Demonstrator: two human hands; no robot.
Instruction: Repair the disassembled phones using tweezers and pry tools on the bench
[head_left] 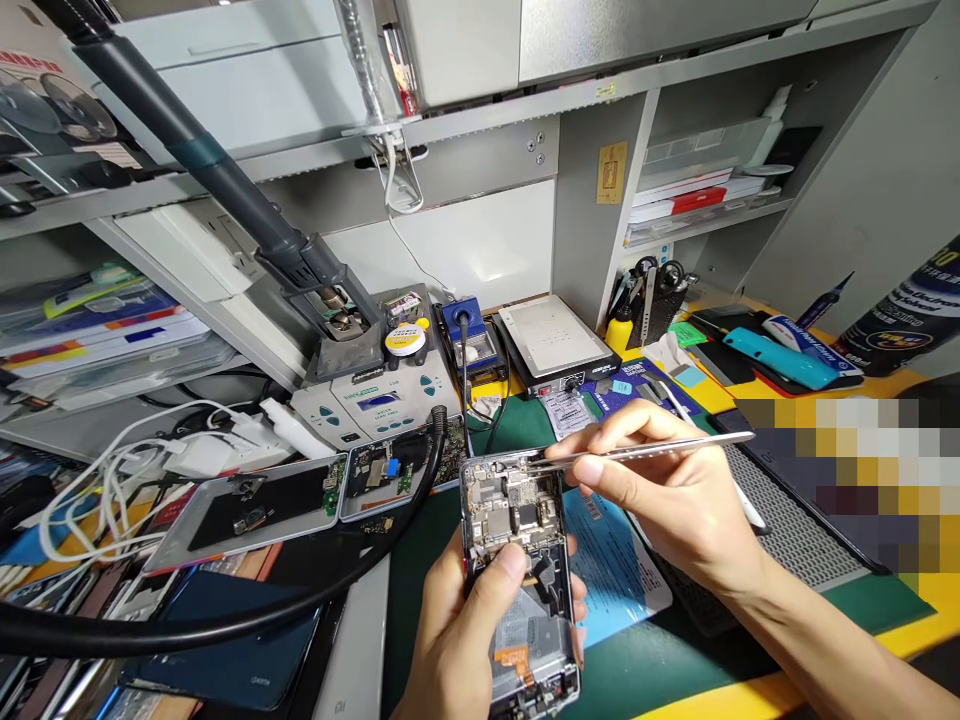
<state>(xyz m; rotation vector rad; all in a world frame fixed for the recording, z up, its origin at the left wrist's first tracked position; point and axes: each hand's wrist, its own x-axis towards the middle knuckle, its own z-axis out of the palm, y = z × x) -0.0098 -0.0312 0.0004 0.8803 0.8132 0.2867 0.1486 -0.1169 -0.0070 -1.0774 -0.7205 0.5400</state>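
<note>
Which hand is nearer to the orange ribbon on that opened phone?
Left. The left hand grips the phone close beside the orange ribbon; the right hand is farther up, holding tweezers at the phone's upper end.

phone (536,620): opened, circuit board (497,524) and orange flex (511,657) bare, tilted, in left hand (466,625) | tweezers (675,447): slim, silver, nearly level in right hand (679,505), tips at phone's upper end

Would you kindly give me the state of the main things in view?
Phone, opened, its inner parts exposed.
Tweezers, held, tips at the phone's upper end, contact unclear.
Left hand, gripping the phone.
Right hand, pinching the tweezers.
Round tub, closed, on the grey station.
Black hose, bent in a curve.
Yellow bottle, upright.
</note>
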